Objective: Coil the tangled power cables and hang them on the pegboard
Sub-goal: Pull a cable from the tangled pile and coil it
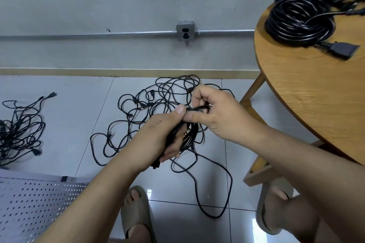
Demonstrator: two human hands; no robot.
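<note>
While we stand over the floor, our left hand (pixel 158 136) grips a half-made coil (pixel 192 134) of thin black power cable, fingers curled round the gathered loops and thumb pressed on top. Our right hand (pixel 214 112) pinches a strand at the head of that coil between thumb and bent fingers, just beside the left thumb. The coil hangs as several long, narrow loops, glossy and slightly blurred, with a dark plug end (pixel 155 165) poking out below the left hand. From it a loose tail (pixel 215 216) runs down and sweeps a wide curve across the pale tiles near our sandals. Behind the hands lies the tangled pile (pixel 146 102), many thin loops crossing one another with small plugs among them. A second tangle (pixel 21 132) sits well apart at the left. On the round wooden table (pixel 316 94) at the right rest thicker coiled cables (pixel 296 19) (already wound into rings). The white pegboard (pixel 29 203) shows at lower left.
</note>
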